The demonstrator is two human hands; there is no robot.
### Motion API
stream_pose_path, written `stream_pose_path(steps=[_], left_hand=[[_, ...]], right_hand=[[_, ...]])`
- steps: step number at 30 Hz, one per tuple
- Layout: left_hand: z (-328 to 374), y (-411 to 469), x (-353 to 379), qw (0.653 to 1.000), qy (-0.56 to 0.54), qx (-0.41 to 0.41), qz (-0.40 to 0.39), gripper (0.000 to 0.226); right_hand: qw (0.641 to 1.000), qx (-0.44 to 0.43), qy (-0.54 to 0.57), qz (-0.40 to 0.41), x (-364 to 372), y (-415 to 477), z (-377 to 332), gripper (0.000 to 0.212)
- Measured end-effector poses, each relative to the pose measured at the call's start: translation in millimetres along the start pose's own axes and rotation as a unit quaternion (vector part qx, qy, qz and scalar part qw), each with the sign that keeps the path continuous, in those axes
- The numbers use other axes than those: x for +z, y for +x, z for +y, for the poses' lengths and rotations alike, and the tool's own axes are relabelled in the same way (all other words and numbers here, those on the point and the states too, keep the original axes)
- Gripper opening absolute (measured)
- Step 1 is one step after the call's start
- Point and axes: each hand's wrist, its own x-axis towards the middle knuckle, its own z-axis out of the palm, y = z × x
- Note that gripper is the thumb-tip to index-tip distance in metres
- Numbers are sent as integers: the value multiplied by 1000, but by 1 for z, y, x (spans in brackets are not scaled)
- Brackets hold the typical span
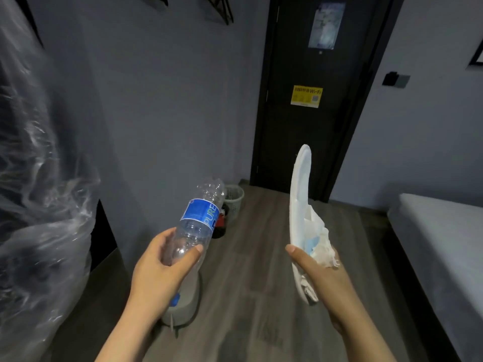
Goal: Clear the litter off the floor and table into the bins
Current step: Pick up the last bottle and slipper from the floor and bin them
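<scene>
My left hand (167, 265) grips an empty clear plastic bottle (201, 218) with a blue label, tilted up and to the right. My right hand (316, 273) holds a white disposable slipper (299, 194) standing on edge, together with crumpled white tissue and a bit of blue material (318, 241). A pale lattice bin (234, 201) stands on the floor by the wall ahead, and a dark bin (222, 223) with red litter in it sits just in front of it, partly hidden by the bottle.
A grey-white round object (183, 307) sits on the wood floor under my left hand. Clear plastic sheeting (39, 192) hangs at the left. A dark door (313, 100) is ahead and a white bed (444, 244) fills the right.
</scene>
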Motion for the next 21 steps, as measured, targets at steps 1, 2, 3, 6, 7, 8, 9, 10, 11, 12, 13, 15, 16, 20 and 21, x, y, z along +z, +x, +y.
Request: stream_pose_path(steps=[1,2,3,6,7,8,9,10,11,12,13,15,16,20,21], left_hand=[[-1,14,8,1000,3,4,-2,43],[-2,28,17,1000,6,6,-4,41],[-2,42,27,1000,6,6,-2,40],[2,87,61,1000,-1,-5,22,46],[5,103,72,1000,4,-4,23,49],[10,118,84,1000,9,-1,21,52],[15,134,96,1000,11,3,20,56],[19,148,107,1000,11,8,22,58],[22,161,118,1000,10,11,24,57],[22,174,128,1000,9,14,24,54],[20,187,139,1000,4,14,23,49],[12,211,157,1000,-6,3,21,39],[7,223,165,1000,-5,-5,20,39],[-6,270,186,999,13,-37,24,37],[-9,283,190,999,14,-42,25,37]], right_hand=[[1000,1,1,-1,3,18,2,81],[1000,1,3,-4,5,36,2,83],[1000,-1,5,-9,8,55,3,83],[1000,-8,9,-19,13,116,-1,84],[1000,-12,11,-23,14,137,-4,85],[999,-13,14,-27,14,157,-8,86],[999,-15,18,-32,14,178,-11,87],[999,-16,21,-38,13,198,-14,87],[999,-18,22,-42,13,217,-17,87],[999,-17,21,-43,13,235,-19,86],[999,-17,20,-44,13,253,-20,85],[999,-13,18,-48,14,288,-17,84],[998,-10,19,-52,16,302,-16,83],[998,24,15,-51,32,357,-3,82],[998,30,16,-51,37,371,0,80]])
